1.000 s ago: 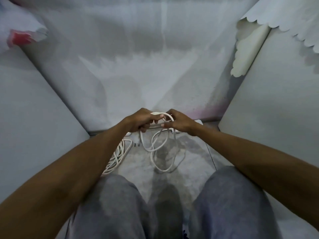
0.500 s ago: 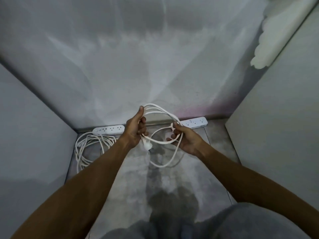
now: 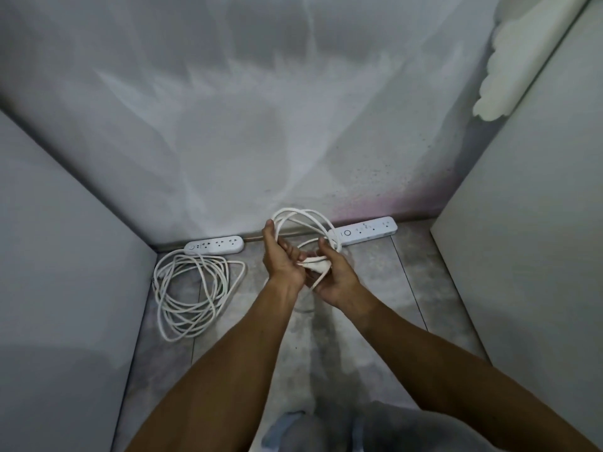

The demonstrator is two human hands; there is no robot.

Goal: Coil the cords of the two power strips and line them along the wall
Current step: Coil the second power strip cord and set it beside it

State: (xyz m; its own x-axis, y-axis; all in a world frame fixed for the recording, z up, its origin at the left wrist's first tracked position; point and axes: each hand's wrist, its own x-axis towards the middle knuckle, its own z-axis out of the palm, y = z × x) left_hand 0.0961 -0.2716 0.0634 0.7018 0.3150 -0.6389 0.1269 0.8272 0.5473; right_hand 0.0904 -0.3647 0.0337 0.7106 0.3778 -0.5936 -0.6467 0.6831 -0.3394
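Observation:
Two white power strips lie against the foot of the back wall. The left strip point(image 3: 214, 245) has its cord point(image 3: 192, 295) lying in loose loops on the floor in front of it. The right strip point(image 3: 368, 230) has its cord point(image 3: 303, 220) gathered into loops in the air between my hands. My left hand point(image 3: 280, 256) grips the looped cord from the left, thumb up. My right hand point(image 3: 332, 275) holds the white plug end point(image 3: 315, 265) of that cord just below the loops, palm up.
Grey panels point(image 3: 65, 256) close the narrow space on the left and right point(image 3: 522, 256). The stained back wall point(image 3: 261, 141) meets a mottled grey floor point(image 3: 375, 305). My knees in grey trousers point(image 3: 326, 432) show at the bottom edge.
My hands have come closer together, and the right hand now holds the plug end. The hanging loop below the hands has been drawn up into the bundle.

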